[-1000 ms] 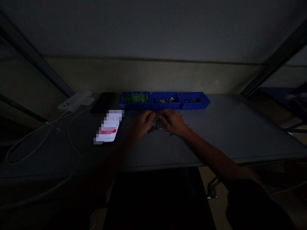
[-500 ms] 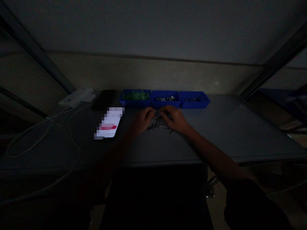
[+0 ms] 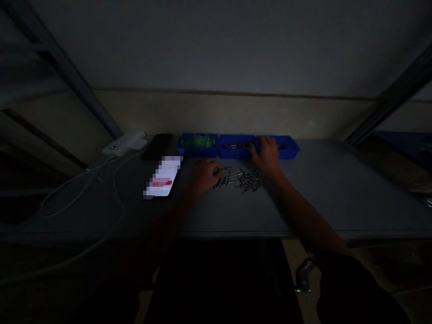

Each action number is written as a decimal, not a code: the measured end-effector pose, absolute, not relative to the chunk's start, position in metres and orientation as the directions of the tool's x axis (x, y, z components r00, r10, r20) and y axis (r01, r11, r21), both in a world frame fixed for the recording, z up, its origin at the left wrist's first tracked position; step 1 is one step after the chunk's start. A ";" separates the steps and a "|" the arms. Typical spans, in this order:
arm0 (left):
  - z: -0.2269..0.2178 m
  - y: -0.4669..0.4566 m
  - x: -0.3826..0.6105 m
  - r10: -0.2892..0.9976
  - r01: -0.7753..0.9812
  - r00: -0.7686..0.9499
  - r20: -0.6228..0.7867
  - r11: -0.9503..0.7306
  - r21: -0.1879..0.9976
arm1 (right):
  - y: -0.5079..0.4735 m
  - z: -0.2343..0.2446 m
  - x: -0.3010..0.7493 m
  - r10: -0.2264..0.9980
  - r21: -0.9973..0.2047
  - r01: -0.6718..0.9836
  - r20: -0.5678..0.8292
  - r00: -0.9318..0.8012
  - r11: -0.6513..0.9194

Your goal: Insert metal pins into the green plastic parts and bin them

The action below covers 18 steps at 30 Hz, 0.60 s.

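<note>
Left grip (image 3: 206,175): apparently pinching a slim metal rod (image 3: 225,169). Loose metal parts (image 3: 250,181): heaped to its right. Right grip (image 3: 268,158): over two blue bins (image 3: 289,153), hold indeterminable. Progress: seemingly midway, bin stock (image 3: 236,146) remaining.

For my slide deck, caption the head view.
Right hand at blue plastic bins, left hand beside small rod-like metal parts.

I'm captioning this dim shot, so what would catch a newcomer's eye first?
Probably the lit phone screen, glowing left of the hands on the dark table. Next, three blue trays in a row at the back, the right hand at the two rightmost. In front of them, a glinting pile of metal pieces lies right of the left hand.
</note>
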State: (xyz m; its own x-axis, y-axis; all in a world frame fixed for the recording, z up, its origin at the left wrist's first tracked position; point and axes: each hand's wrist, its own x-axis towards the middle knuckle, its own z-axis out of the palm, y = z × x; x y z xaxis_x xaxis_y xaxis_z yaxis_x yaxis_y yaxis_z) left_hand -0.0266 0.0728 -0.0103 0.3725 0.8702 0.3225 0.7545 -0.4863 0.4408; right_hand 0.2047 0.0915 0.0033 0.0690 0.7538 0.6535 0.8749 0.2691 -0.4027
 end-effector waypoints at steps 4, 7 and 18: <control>-0.008 0.080 -0.023 0.869 0.729 0.392 0.303 -0.494 0.473 | 0.078 -0.002 0.195 0.774 -0.392 0.835 0.630 -0.063 0.387; 0.001 0.091 -0.020 0.858 0.653 0.400 0.323 -0.514 0.556 | 0.070 -0.003 0.184 0.798 -0.380 0.805 0.574 -0.181 0.456; 0.015 0.098 0.001 0.837 0.526 0.469 0.282 -0.521 0.672 | 0.060 0.001 0.179 0.790 -0.348 0.767 0.525 -0.317 0.539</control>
State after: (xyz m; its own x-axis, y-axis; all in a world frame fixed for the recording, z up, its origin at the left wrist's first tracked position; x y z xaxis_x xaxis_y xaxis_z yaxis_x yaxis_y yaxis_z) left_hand 0.0007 0.0976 0.0150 0.4687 0.8372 0.2819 0.5261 -0.5208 0.6723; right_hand 0.1790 0.0604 0.0008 -0.3170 0.7901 0.5246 0.7672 0.5389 -0.3479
